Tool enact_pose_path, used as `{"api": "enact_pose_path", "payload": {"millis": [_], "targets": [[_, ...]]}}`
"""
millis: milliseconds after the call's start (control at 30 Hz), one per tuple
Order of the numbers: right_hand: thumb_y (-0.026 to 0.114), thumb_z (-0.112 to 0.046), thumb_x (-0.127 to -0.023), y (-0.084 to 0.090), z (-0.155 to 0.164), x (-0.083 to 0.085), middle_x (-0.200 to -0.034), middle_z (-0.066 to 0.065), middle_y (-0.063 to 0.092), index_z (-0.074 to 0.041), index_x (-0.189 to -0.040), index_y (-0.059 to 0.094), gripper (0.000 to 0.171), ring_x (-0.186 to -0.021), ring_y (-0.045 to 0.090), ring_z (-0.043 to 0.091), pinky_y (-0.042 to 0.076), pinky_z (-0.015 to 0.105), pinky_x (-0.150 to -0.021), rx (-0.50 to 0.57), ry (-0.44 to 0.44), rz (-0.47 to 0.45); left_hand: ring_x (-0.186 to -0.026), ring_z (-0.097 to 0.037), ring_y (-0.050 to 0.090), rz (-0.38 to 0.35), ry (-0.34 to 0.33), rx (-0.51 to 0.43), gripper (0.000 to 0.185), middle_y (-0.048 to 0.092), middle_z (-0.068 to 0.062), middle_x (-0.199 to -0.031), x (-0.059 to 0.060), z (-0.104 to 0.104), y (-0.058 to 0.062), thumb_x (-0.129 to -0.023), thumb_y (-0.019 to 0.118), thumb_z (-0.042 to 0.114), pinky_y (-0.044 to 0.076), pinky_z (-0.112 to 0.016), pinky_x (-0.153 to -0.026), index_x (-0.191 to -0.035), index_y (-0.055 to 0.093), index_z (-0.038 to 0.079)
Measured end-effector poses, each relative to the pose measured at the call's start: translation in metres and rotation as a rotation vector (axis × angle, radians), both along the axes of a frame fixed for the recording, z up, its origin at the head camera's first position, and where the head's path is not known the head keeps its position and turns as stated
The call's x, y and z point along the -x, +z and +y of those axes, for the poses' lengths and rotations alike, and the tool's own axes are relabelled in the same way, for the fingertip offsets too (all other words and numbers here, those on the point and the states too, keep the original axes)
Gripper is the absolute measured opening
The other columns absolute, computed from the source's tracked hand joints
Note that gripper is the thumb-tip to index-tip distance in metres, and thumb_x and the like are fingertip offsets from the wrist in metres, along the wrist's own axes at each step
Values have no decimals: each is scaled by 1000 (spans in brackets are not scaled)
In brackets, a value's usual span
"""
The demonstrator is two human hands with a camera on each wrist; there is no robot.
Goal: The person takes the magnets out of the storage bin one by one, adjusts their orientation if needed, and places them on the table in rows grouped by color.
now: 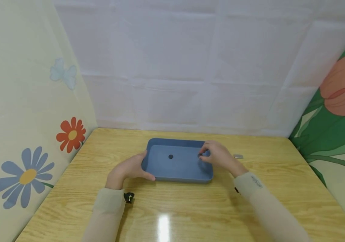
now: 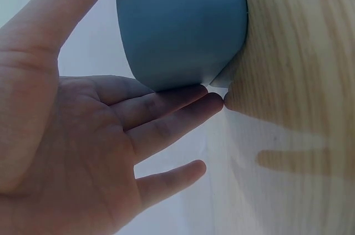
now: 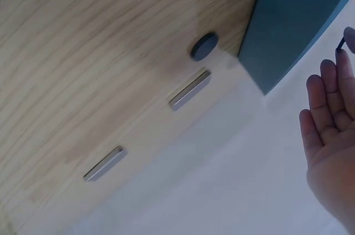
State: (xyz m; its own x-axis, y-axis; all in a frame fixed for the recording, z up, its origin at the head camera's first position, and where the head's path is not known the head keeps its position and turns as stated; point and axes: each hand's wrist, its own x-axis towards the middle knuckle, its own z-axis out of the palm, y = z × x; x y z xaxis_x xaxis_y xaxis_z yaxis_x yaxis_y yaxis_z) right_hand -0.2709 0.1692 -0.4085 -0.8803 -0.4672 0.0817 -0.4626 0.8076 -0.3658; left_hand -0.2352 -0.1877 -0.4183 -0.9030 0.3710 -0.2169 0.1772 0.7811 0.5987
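Note:
A shallow blue rectangular tray [image 1: 176, 179] sits on the wooden table. My left hand [image 1: 130, 167] spans its left end, thumb by the near wall, mostly straight fingers touching the outside, as the left wrist view also shows. Over the tray's right part, my right hand [image 1: 219, 156] pinches a small dark disc [image 1: 200, 155] between thumb and forefinger. The disc's thin edge [image 3: 341, 42] shows at the fingertips in the right wrist view. Another dark disc [image 1: 170, 156] lies on the tray floor, left of centre.
Right of the tray, a small silvery bar [image 1: 238, 156] lies on the table [image 1: 172, 208]. The right wrist view shows a black disc [image 3: 204, 46] beside the tray, with a nearer bar [image 3: 190, 89] and a farther bar [image 3: 105, 163]. A white cloth wall [image 1: 172, 67] stands behind.

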Motion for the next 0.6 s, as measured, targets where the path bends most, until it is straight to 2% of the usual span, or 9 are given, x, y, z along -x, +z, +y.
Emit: {"api": "enact_pose_path", "payload": {"millis": [300, 600], "targets": [[77, -20, -93, 1, 34, 0, -107, 5, 71, -12, -101, 75, 12, -104, 67, 29, 59, 45, -89, 40, -61, -25, -157, -46, 23, -8, -5, -7, 138, 15, -29, -169, 2, 0, -2, -72, 92, 51, 29, -59, -127, -161, 7, -11], [77, -19, -92, -4, 70, -2, -106, 7, 70, -12, -97, 76, 9, -105, 68, 32, 58, 51, -90, 35, -126, -5, -157, -46, 21, -18, 2, -13, 138, 14, -29, -170, 2, -1, -1, -72, 92, 51, 28, -60, -127, -161, 6, -10]]}}
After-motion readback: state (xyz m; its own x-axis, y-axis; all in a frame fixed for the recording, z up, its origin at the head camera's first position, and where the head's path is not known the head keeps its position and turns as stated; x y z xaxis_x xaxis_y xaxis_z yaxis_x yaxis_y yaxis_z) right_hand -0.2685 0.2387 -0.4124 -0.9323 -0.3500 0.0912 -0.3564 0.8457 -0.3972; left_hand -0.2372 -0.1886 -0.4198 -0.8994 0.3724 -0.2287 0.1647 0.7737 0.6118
